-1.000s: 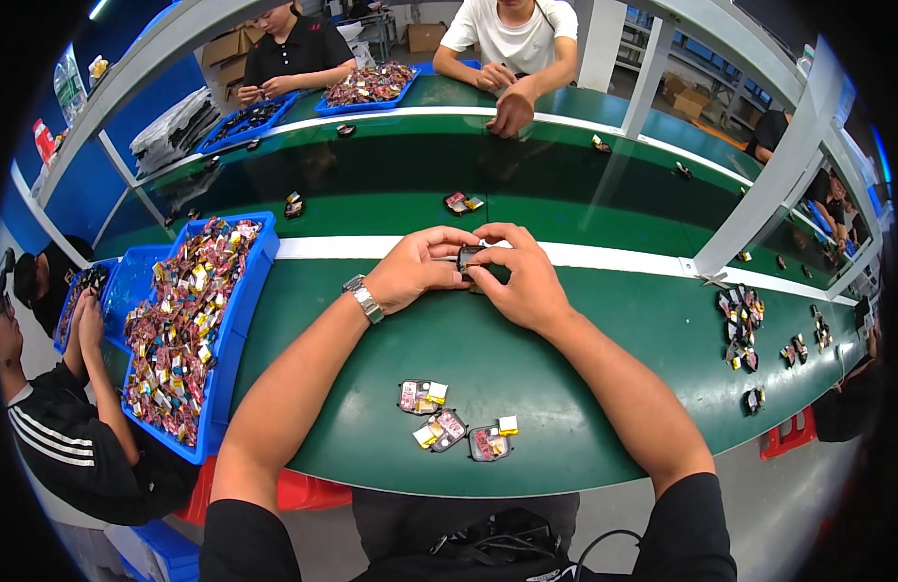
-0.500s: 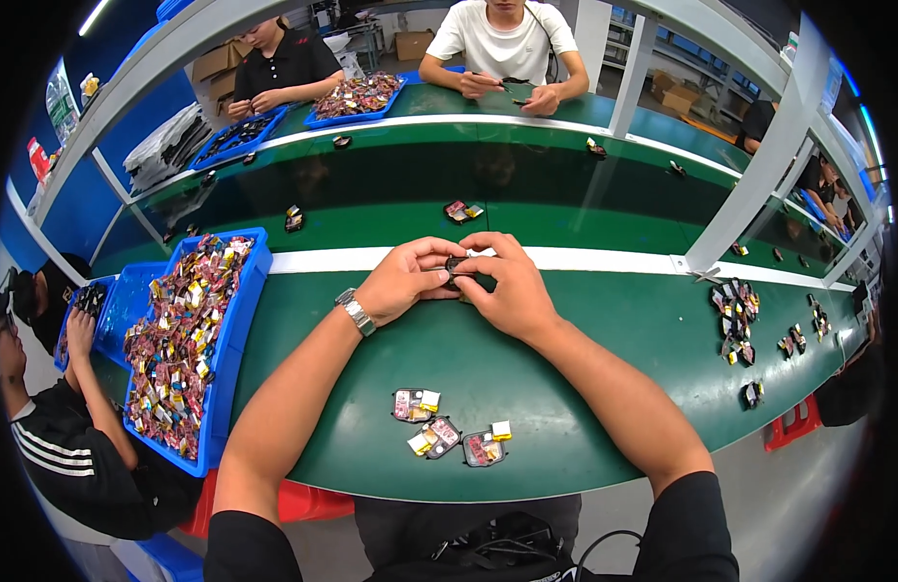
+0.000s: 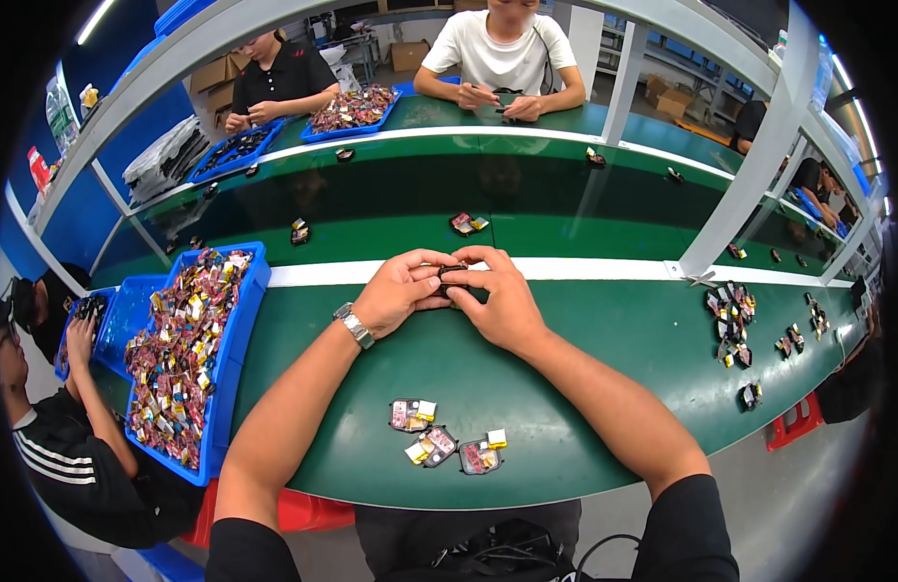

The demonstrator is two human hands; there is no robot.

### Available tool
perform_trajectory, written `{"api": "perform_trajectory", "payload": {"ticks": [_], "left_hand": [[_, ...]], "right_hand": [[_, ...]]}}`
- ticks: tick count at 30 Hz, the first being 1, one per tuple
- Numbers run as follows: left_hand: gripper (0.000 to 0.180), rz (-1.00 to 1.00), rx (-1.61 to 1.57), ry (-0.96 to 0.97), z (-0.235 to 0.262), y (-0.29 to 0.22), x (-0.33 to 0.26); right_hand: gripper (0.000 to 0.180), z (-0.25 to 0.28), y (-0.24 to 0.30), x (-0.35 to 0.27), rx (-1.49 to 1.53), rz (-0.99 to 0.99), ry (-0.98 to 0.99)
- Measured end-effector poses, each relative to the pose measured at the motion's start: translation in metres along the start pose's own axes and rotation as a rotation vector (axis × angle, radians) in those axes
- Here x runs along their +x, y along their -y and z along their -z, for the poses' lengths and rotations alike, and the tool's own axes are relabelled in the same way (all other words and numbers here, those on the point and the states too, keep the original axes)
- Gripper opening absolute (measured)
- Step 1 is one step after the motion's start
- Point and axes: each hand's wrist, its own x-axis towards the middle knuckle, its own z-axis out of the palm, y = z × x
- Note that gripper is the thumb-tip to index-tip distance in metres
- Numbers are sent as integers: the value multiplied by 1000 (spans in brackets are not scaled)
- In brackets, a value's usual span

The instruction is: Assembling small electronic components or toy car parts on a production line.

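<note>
Both my hands meet over the near side of the green table, fingers closed around a small black plastic part [image 3: 451, 273]. My left hand [image 3: 398, 294], with a metal watch at the wrist, grips its left side. From the right, my right hand [image 3: 499, 304] pinches the same part with thumb and fingers. Much of the part is hidden by the fingers. Between my forearms lie three small dark cases with a reddish circuit board and a yellow-and-white piece each: a left case [image 3: 406, 415], a middle case [image 3: 438, 446] and a right case [image 3: 479, 458].
A blue bin [image 3: 237, 339] heaped with small boards stands at my left, beside a seated person. Several dark assemblies [image 3: 730, 315] lie at the right. Past a white rail [image 3: 604, 269], another assembly [image 3: 466, 224] rests on a green surface. Two people work opposite.
The view has tilted slightly. My fingers have shifted a little on the black part, which stays between both hands. Across the table, the white-shirted person's hands have come closer together.
</note>
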Motion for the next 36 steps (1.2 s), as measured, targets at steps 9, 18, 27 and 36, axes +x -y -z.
{"api": "perform_trajectory", "payload": {"ticks": [9,18,27,36], "left_hand": [[27,-127,-27,-62,-5,3,0],[32,-132,-120,43,0,7,3],[31,-181,-161,-8,-7,9,3],[34,-134,-152,-55,-13,8,4]], "right_hand": [[22,7,6,5,11,118,-7],[14,5,2,3,29,129,-133],[17,5,0,6,115,65,-74],[15,6,4,11,-46,143,-195]]}}
